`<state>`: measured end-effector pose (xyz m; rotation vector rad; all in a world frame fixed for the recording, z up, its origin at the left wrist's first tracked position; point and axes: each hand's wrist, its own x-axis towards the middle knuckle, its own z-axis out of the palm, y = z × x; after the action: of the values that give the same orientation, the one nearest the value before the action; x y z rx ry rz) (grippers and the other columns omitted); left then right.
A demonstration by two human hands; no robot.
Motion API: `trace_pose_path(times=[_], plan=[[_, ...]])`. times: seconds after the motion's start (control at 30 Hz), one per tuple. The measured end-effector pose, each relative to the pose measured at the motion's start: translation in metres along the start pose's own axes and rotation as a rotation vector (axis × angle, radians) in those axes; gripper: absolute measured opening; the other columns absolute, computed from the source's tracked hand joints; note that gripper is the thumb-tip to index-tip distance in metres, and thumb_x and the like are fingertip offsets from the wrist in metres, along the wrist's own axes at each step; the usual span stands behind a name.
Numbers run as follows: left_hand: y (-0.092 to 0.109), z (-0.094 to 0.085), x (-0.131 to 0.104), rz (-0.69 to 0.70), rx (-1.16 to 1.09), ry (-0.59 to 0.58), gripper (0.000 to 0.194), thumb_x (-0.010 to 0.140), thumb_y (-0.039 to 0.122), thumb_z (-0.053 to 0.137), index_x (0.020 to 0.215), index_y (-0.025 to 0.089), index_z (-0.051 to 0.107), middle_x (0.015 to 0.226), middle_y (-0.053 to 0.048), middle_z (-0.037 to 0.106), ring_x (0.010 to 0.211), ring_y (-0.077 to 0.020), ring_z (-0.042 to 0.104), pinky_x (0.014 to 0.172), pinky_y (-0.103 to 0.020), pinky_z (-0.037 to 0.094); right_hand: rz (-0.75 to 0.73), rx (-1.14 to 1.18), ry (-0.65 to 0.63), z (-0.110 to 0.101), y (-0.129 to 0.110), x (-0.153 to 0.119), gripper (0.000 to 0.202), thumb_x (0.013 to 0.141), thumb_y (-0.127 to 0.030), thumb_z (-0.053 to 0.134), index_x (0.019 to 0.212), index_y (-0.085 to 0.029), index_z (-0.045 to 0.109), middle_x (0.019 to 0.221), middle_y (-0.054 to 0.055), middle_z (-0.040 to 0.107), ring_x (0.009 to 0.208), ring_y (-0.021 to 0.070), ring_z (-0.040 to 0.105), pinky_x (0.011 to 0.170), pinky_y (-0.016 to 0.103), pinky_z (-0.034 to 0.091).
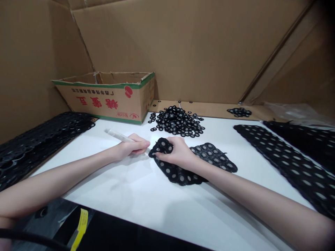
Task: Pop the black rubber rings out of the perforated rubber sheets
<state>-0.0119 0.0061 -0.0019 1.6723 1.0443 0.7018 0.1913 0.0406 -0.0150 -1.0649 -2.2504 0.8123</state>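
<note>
My left hand point(132, 146) is closed around a whitish, pen-like stick point(116, 135). Its lower tip points at the near corner of a black perforated rubber sheet point(180, 176); whether they touch is hard to tell. That sheet, dotted with round light spots, is bent up at its left end, where my right hand point(180, 152) pinches it between thumb and fingers. The rest of the sheet spreads to the right under my wrist. Just behind my hands lies a heap of small black rings point(178, 122), some scattered around its edges.
An open cardboard box point(110, 101) stands at the back left. Black perforated strips are stacked at the left point(39, 139), and further perforated sheets point(290, 164) lie at the right. A smaller ring pile point(239, 112) sits at the back. Cardboard walls point(183, 48) surround the white tabletop point(125, 198).
</note>
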Motion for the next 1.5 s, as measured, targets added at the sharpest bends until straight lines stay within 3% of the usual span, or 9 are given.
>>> trace_pose_path(times=[0.23,0.57,0.93,1.13,1.23,1.33,1.43,1.5], plan=[[0.008,0.010,-0.006,0.000,0.033,0.027,0.050,0.088,0.042,0.047,0.048,0.016,0.034,0.044,0.004,0.030,0.044,-0.0064,0.025,0.045,-0.026,0.016,-0.032,-0.033,-0.013,-0.002,-0.005,-0.001,0.015,0.065,-0.025,0.066,0.057,-0.018,0.056,0.057,-0.002,0.059,0.061,0.0149,0.053,0.064,0.027,0.031],[0.005,0.013,-0.005,0.026,0.070,-0.040,0.053,0.090,0.044,0.045,0.046,0.016,0.033,0.044,0.003,0.031,0.045,-0.0066,0.027,0.046,-0.026,0.020,-0.057,-0.101,-0.038,-0.003,-0.008,-0.003,0.013,0.067,-0.026,0.063,0.058,-0.017,0.057,0.058,-0.003,0.058,0.062,0.0143,0.052,0.077,0.032,0.029],[0.005,0.009,-0.006,0.070,0.156,-0.102,0.054,0.091,0.046,0.044,0.047,0.015,0.037,0.044,0.002,0.034,0.045,-0.0074,0.030,0.045,-0.025,0.020,-0.005,0.011,-0.049,-0.004,-0.005,-0.002,0.014,0.064,-0.025,0.067,0.058,-0.017,0.058,0.059,-0.003,0.060,0.064,0.0157,0.055,0.064,0.026,0.034],[0.002,-0.025,-0.001,0.048,0.098,-0.016,0.054,0.089,0.049,0.044,0.049,0.013,0.047,0.042,0.002,0.032,0.043,-0.0086,0.029,0.045,-0.025,0.020,0.044,0.068,-0.011,0.000,0.004,0.000,0.020,0.063,-0.034,0.070,0.062,-0.017,0.060,0.063,0.001,0.064,0.065,0.0188,0.059,0.062,0.027,0.039],[0.012,-0.046,-0.006,0.072,0.391,0.079,0.045,0.091,0.047,0.042,0.069,0.013,0.060,0.055,0.001,0.046,0.053,-0.0108,0.040,0.052,-0.022,0.028,0.047,0.059,0.006,0.002,0.006,-0.001,0.025,0.064,-0.039,0.070,0.061,-0.016,0.058,0.062,0.002,0.062,0.065,0.0187,0.057,0.061,0.027,0.039],[0.017,-0.061,-0.019,0.041,0.776,0.238,0.028,0.088,0.044,0.050,0.091,0.018,0.061,0.063,0.003,0.052,0.058,-0.0110,0.043,0.058,-0.020,0.031,0.044,0.061,0.029,0.002,0.008,-0.001,0.032,0.063,-0.044,0.070,0.057,-0.017,0.054,0.058,0.000,0.056,0.061,0.0166,0.053,0.059,0.027,0.037],[0.005,-0.074,-0.036,0.029,1.013,0.366,0.021,0.088,0.037,0.051,0.094,0.020,0.061,0.074,0.002,0.059,0.064,-0.0122,0.048,0.063,-0.020,0.034,0.007,0.106,0.022,0.001,0.008,-0.001,0.036,0.064,-0.047,0.070,0.055,-0.017,0.051,0.056,-0.003,0.050,0.059,0.0140,0.048,0.059,0.026,0.035],[-0.010,-0.084,-0.045,0.070,1.055,0.355,0.020,0.089,0.031,0.047,0.092,0.019,0.062,0.091,-0.003,0.063,0.077,-0.0149,0.054,0.069,-0.021,0.038,-0.022,0.148,0.007,0.000,0.008,-0.001,0.036,0.068,-0.047,0.068,0.056,-0.017,0.052,0.057,-0.003,0.050,0.059,0.0135,0.048,0.059,0.025,0.035]])
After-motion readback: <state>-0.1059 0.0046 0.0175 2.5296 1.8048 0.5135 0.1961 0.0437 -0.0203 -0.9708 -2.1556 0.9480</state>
